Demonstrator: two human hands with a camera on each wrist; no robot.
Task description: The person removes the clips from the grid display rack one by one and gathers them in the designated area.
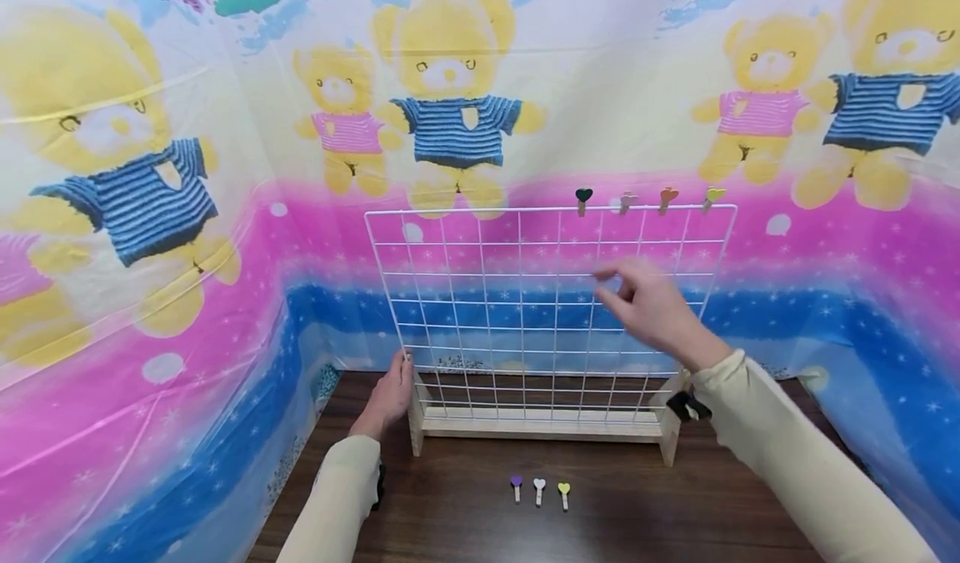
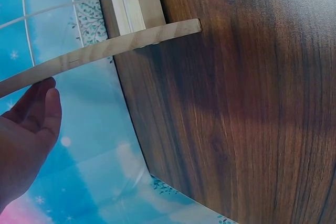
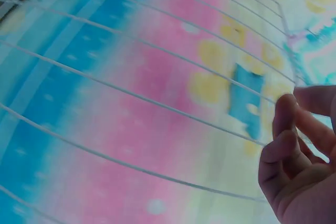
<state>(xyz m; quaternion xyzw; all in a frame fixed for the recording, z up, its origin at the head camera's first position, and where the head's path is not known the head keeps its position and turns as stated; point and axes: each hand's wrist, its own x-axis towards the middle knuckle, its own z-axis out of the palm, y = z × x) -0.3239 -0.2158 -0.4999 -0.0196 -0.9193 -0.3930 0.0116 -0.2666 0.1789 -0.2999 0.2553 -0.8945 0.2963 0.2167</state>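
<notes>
A white wire grid (image 1: 519,280) stands upright in a wooden base (image 1: 540,425). My left hand (image 1: 392,390) touches the outside of the base's left wooden upright (image 2: 105,50), fingertips against it in the left wrist view. My right hand (image 1: 648,305) is in front of the grid's right half, fingers loosely bent, with nothing seen between them. Heart clothespins sit on the top wire: dark green (image 1: 583,200), pale pink (image 1: 627,203), orange (image 1: 667,200) and yellow (image 1: 713,199).
On the dark wood table (image 1: 450,505) in front of the base lie a purple heart clothespin (image 1: 516,488), a white one (image 1: 539,491) and a yellow one (image 1: 564,495). A bear-printed cloth (image 1: 615,113) hangs behind and along both sides.
</notes>
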